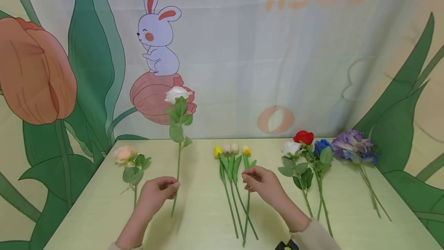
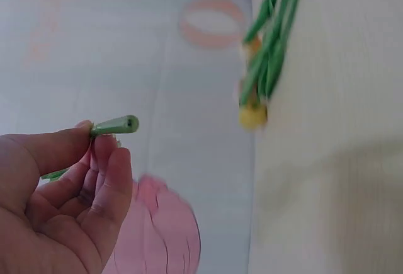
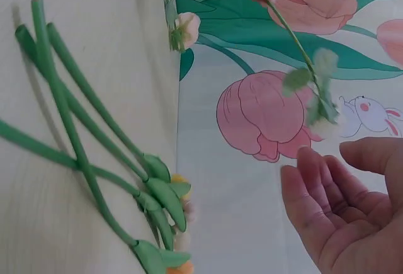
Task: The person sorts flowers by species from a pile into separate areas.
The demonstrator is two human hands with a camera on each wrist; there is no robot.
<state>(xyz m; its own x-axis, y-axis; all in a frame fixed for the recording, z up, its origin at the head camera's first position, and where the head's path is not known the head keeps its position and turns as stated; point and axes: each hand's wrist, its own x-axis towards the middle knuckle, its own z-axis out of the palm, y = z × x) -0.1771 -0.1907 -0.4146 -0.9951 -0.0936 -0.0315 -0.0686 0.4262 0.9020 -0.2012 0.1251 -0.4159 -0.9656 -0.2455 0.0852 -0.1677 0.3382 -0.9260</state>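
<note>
My left hand [image 1: 157, 195] pinches the lower stem of a white rose [image 1: 178, 95] between thumb and fingers and holds it upright above the table. The cut end of its stem [image 2: 129, 123] points toward the camera in the left wrist view. My right hand [image 1: 265, 186] hovers over the tulips, its fingers loosely bent with nothing between them in the right wrist view. Several tulips [image 1: 230, 165], with yellow, pale and orange-yellow heads, lie below on the table, their stems [image 3: 69, 123] crossing.
A peach flower [image 1: 125, 155] lies at the table's left. To the right are another white rose [image 1: 290, 148], a red rose [image 1: 303, 137], a blue rose [image 1: 322, 146] and a purple flower bunch [image 1: 353, 146]. A printed curtain [image 1: 222, 68] hangs behind the table [image 1: 204, 223].
</note>
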